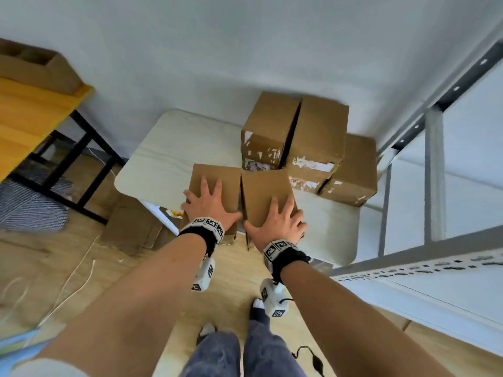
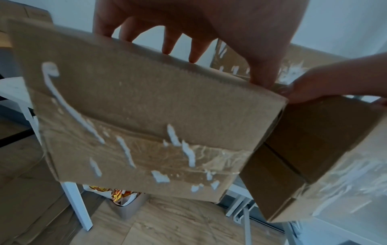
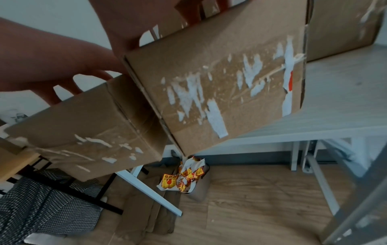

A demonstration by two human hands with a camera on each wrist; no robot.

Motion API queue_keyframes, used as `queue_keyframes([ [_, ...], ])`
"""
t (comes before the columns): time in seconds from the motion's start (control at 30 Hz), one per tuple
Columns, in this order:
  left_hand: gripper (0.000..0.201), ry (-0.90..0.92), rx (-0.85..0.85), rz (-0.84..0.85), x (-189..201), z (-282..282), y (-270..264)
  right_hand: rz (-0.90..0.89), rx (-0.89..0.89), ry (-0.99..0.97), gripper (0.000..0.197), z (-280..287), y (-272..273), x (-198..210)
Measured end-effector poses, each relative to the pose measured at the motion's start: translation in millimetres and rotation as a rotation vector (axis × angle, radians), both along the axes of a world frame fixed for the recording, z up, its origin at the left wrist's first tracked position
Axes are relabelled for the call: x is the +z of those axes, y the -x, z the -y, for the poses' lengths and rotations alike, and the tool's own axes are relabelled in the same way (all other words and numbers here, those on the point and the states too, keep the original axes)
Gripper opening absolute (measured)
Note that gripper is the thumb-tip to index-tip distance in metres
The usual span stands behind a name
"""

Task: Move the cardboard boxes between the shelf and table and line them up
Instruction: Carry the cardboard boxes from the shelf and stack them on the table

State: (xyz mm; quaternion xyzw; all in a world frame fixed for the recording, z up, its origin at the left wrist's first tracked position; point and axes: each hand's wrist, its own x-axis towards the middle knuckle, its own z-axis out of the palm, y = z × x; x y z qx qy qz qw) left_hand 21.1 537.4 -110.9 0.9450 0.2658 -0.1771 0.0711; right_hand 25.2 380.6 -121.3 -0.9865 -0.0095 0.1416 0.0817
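Note:
Two brown cardboard boxes stand side by side at the front edge of the white table [image 1: 168, 148] and overhang it. My left hand [image 1: 209, 202] lies flat on top of the left box [image 1: 215, 178], fingers spread. My right hand [image 1: 277, 221] rests the same way on the right box [image 1: 264, 191]. The left wrist view shows the left box's taped front face [image 2: 146, 116], with straight fingers [image 2: 169, 41] over its top edge. In the right wrist view, the right box [image 3: 220, 86] is angled against the left box [image 3: 83, 124]. Three more boxes [image 1: 318, 131] stand at the table's back right.
A grey metal shelf [image 1: 435, 265] stands at the right, close to the table. Flattened cardboard [image 1: 130, 227] lies on the wood floor at the left. A bin with yellow-red scraps [image 3: 186, 177] sits under the table. At the far left, a yellow table [image 1: 27, 110] carries another box.

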Motion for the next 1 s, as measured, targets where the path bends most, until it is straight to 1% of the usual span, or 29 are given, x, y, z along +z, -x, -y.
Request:
queue_keyframes([
  [0.13, 0.112, 0.006, -0.042, -0.004, -11.1, -30.1, -24.9, -0.043, -0.066, -0.004, 0.107, -37.3, -16.7, -8.3],
  [0.27, 0.111, 0.019, -0.124, 0.008, -24.0, -56.2, -42.9, -0.061, -0.143, 0.016, 0.109, -63.1, -28.9, -21.8],
  [0.4, 0.107, 0.019, -0.238, 0.048, -32.9, -78.2, -60.0, -0.052, -0.219, 0.047, 0.11, -83.0, -35.3, -30.1],
  [0.57, 0.106, 0.032, -0.302, 0.061, -37.7, -92.7, -66.9, -0.064, -0.262, 0.071, 0.11, -97.4, -36.0, -30.7],
  [0.77, 0.105, -0.004, -0.389, 0.063, -29.3, -101.7, -65.8, -0.073, -0.259, 0.072, 0.104, -98.4, -29.0, -14.9],
  [1.0, 0.103, -0.042, -0.515, 0.137, -3.9, -93.6, -53.0, -0.021, -0.317, 0.033, 0.102, -77.3, -11.5, 14.6],
])
